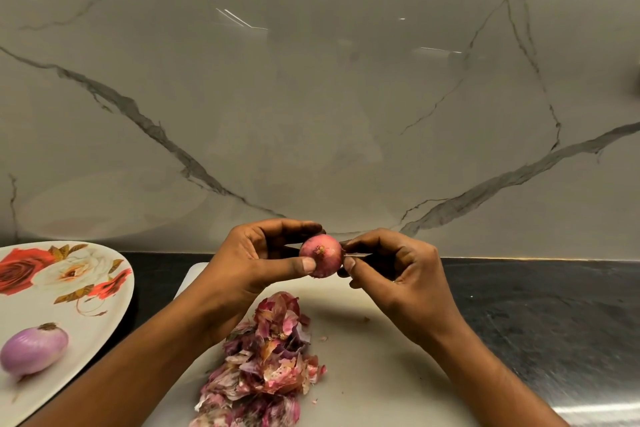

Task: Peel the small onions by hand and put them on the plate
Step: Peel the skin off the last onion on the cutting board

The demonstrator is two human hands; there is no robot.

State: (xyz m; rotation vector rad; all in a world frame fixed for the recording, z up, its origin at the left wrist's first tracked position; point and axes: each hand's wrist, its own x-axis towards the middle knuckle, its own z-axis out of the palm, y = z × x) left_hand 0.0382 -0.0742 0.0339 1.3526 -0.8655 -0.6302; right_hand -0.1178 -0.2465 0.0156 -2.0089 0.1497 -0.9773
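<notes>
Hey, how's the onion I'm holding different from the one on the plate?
The held onion is reddish-pink, with outer skin on it; the plate onion is pale purple, smooth and peeled. The held onion is gripped by the left hand and pinched by the right hand above the cutting board; the plate onion lies on its side on the floral plate, untouched. Both are small, round and whole.

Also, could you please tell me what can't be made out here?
All in the head view.
The far side of the held onion: hidden by fingers of the left hand.
The thin pale sliver in the grip of the right hand: too small to identify.
The plate: cut off by the left edge.
The peel pile: lower end cut off by the bottom edge.
</notes>
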